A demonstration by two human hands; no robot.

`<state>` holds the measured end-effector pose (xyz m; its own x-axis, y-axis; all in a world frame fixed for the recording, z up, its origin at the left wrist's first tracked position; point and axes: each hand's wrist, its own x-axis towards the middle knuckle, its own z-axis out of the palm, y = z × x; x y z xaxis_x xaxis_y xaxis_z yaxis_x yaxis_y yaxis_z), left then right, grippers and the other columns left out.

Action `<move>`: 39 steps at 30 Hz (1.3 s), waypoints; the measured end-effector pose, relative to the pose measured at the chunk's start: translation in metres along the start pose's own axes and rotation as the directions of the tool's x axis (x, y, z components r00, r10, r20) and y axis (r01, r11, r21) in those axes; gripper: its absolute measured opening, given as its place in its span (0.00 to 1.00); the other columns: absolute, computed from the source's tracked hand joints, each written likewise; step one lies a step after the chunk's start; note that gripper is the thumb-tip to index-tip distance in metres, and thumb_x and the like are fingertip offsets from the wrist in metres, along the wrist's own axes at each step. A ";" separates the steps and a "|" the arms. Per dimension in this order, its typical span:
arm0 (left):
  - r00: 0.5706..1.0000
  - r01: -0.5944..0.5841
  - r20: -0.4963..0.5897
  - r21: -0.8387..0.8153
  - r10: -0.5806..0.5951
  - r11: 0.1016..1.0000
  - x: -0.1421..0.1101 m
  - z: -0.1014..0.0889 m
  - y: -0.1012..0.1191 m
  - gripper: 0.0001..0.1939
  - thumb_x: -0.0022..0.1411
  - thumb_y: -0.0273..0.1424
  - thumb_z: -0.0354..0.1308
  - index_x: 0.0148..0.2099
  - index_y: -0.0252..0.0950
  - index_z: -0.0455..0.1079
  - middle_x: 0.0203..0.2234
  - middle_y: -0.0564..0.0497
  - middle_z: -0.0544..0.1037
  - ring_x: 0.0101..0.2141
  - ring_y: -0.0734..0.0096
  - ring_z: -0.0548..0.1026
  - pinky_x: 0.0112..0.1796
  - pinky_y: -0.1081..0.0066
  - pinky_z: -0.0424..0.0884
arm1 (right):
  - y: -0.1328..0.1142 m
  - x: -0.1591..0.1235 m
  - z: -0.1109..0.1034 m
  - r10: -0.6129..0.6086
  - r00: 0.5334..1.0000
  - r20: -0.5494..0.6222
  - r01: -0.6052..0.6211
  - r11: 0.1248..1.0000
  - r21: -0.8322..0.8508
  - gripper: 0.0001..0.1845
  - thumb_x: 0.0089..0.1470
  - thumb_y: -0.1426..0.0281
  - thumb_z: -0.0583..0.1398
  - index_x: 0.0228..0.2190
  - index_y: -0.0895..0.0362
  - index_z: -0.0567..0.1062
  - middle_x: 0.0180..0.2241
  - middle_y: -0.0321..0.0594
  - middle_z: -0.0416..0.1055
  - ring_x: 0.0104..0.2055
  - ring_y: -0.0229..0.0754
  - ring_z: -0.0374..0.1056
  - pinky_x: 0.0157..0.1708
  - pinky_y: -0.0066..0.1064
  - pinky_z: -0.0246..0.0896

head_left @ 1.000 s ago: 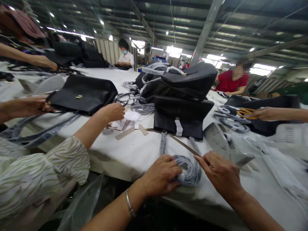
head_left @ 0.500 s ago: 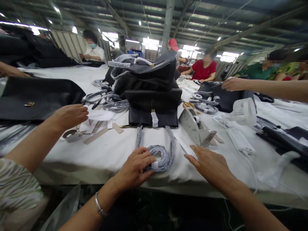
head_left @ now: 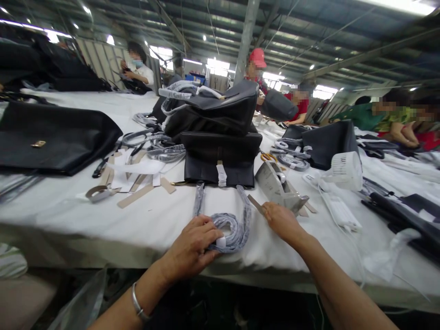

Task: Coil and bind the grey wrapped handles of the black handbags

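In the head view my left hand [head_left: 195,245] is closed on the left side of a coiled bag strap [head_left: 237,231], which is wrapped in clear plastic with a white band round it. The strap's wrapped lengths run up to a black handbag [head_left: 220,153] standing at the middle of the table. To the right, my right hand [head_left: 283,223] pinches the near end of a narrow grey-brown strip [head_left: 255,204]. Just beyond that hand stands a grey tape dispenser [head_left: 280,188].
More black bags [head_left: 216,107] are piled behind. Loose paper strips [head_left: 137,174] and a tape roll [head_left: 98,193] lie left, near another black bag [head_left: 55,140]. On the right are a white fan [head_left: 345,170], a power strip [head_left: 338,208] and scissors [head_left: 268,156]. Several co-workers sit or stand around.
My right hand has closed on the strip, which now shows its brown side instead of white. My left hand stays on the coil. Co-workers' arms at left and right have withdrawn.
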<state>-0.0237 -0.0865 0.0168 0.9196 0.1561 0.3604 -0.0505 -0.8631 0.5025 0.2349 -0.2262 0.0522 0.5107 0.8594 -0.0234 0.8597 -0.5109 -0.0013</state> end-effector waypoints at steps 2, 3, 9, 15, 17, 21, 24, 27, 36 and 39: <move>1.000 0.005 -0.006 0.011 -0.005 1.000 0.000 0.001 -0.001 0.13 0.58 0.29 0.61 0.46 0.39 0.69 0.38 0.49 0.74 0.47 0.58 0.65 0.50 0.60 0.61 | -0.002 -0.007 0.002 -0.034 0.992 -0.121 0.058 0.978 0.202 0.17 0.62 0.69 0.48 0.40 0.58 0.75 0.39 0.43 0.75 0.42 0.42 0.71 0.43 0.33 0.62; 1.000 0.006 -0.010 0.016 -0.006 1.000 0.000 0.001 -0.001 0.13 0.58 0.29 0.61 0.46 0.38 0.69 0.38 0.48 0.74 0.46 0.58 0.65 0.50 0.60 0.61 | -0.004 -0.012 0.002 -0.026 0.981 -0.191 0.089 0.940 0.329 0.17 0.61 0.67 0.49 0.40 0.58 0.75 0.38 0.42 0.76 0.41 0.42 0.71 0.43 0.32 0.63; 0.994 -0.017 -0.111 -0.066 0.010 0.998 -0.001 0.002 -0.011 0.11 0.59 0.34 0.60 0.43 0.36 0.70 0.34 0.48 0.74 0.40 0.62 0.67 0.47 0.62 0.62 | -0.031 -0.060 0.000 0.083 0.897 -0.434 0.224 0.762 0.608 0.13 0.60 0.64 0.54 0.37 0.58 0.76 0.29 0.38 0.74 0.28 0.38 0.70 0.30 0.28 0.65; 0.996 0.002 -0.089 -0.060 -0.007 0.998 -0.001 0.001 -0.010 0.11 0.57 0.36 0.62 0.42 0.37 0.72 0.33 0.49 0.74 0.41 0.63 0.66 0.46 0.63 0.62 | -0.059 -0.095 -0.005 -0.095 0.667 -0.739 0.469 0.824 0.318 0.06 0.58 0.74 0.59 0.38 0.56 0.74 0.32 0.39 0.74 0.34 0.38 0.71 0.37 0.29 0.66; 0.996 0.008 -0.086 -0.042 -0.011 0.999 -0.001 0.001 -0.009 0.12 0.56 0.35 0.63 0.42 0.37 0.72 0.33 0.49 0.75 0.41 0.63 0.66 0.46 0.63 0.62 | -0.065 -0.101 -0.006 -0.124 0.636 -0.762 0.500 0.818 0.284 0.08 0.57 0.76 0.60 0.39 0.55 0.74 0.33 0.39 0.75 0.34 0.39 0.72 0.37 0.29 0.67; 0.996 0.006 -0.092 -0.043 -0.010 0.999 0.000 0.000 -0.006 0.11 0.55 0.34 0.64 0.41 0.37 0.73 0.32 0.50 0.75 0.41 0.63 0.66 0.46 0.64 0.62 | -0.073 -0.110 -0.006 -0.122 0.593 -0.796 0.529 0.804 0.271 0.12 0.54 0.78 0.61 0.41 0.53 0.74 0.33 0.38 0.75 0.35 0.39 0.72 0.38 0.30 0.68; 0.993 0.025 -0.113 -0.100 -0.037 0.995 0.001 -0.002 -0.006 0.10 0.55 0.34 0.64 0.40 0.36 0.74 0.31 0.50 0.74 0.39 0.64 0.66 0.44 0.65 0.64 | -0.079 -0.114 -0.005 -0.058 0.612 -0.789 0.524 0.777 0.349 0.10 0.54 0.76 0.61 0.39 0.53 0.76 0.32 0.38 0.76 0.34 0.40 0.72 0.37 0.30 0.68; 0.982 0.061 -0.163 -0.225 -0.100 0.972 0.000 -0.003 -0.011 0.12 0.55 0.36 0.64 0.40 0.35 0.74 0.30 0.50 0.73 0.39 0.64 0.66 0.43 0.66 0.65 | -0.084 -0.119 0.000 0.126 0.826 -0.550 0.332 0.680 0.654 0.06 0.55 0.67 0.61 0.34 0.54 0.78 0.28 0.37 0.75 0.29 0.40 0.70 0.31 0.28 0.66; 0.944 0.180 -0.139 -0.541 -0.298 0.821 -0.004 -0.007 -0.025 0.22 0.52 0.44 0.66 0.45 0.35 0.75 0.35 0.49 0.69 0.39 0.65 0.69 0.45 0.65 0.66 | -0.102 -0.105 0.024 0.069 0.918 0.390 -0.395 0.087 0.915 0.17 0.43 0.60 0.63 0.32 0.60 0.76 0.17 0.30 0.66 0.18 0.30 0.56 0.19 0.23 0.48; 0.944 0.190 -0.126 -0.550 -0.305 0.813 -0.003 -0.007 -0.024 0.26 0.51 0.45 0.67 0.48 0.35 0.73 0.37 0.49 0.69 0.40 0.64 0.69 0.45 0.65 0.66 | -0.115 -0.089 0.018 0.017 0.926 0.376 -0.377 0.013 0.926 0.18 0.41 0.64 0.64 0.36 0.59 0.74 0.17 0.28 0.67 0.17 0.30 0.57 0.19 0.23 0.49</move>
<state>-0.0283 -0.0633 0.0090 0.8344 0.4712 0.2858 -0.0810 -0.4081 0.9093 0.0905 -0.2447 0.0370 0.4825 0.7803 -0.3979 -0.1929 -0.3485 -0.9172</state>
